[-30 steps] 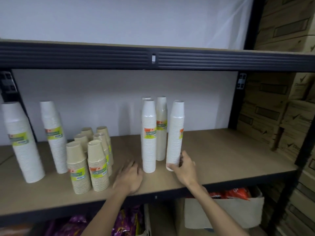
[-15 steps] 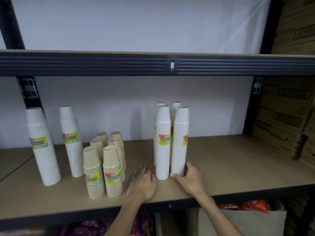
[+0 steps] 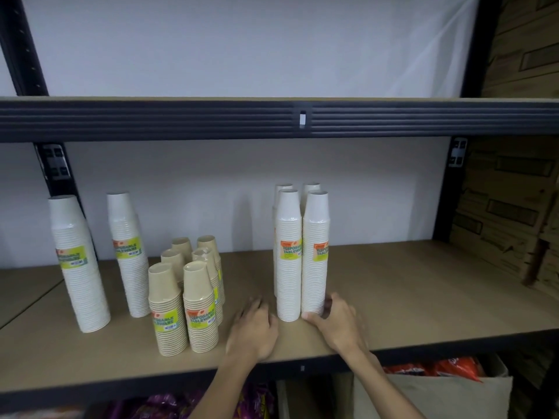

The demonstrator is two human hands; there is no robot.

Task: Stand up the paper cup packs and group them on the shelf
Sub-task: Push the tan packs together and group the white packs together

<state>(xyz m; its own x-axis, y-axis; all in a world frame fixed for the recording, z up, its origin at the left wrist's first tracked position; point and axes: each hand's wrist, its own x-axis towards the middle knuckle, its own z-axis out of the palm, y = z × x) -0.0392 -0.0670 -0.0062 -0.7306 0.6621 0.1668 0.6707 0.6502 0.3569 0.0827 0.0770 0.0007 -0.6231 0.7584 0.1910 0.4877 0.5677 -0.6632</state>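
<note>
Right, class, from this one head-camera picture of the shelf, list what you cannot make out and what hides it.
Rear white packs, head view: only tops show; front white packs hide the rest.
Rear brown packs, head view: mostly behind the front brown packs.
Label print, head view: small, blurred.
Right hand, head view: fingertips motion-blurred, partly behind the pack base.
Goods under the shelf, head view: cut off by the bottom edge.

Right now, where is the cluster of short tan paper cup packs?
Head view: the cluster of six short tan paper cup packs stands left of centre on the wooden shelf, between two wide white packs and four slim white packs.
</note>
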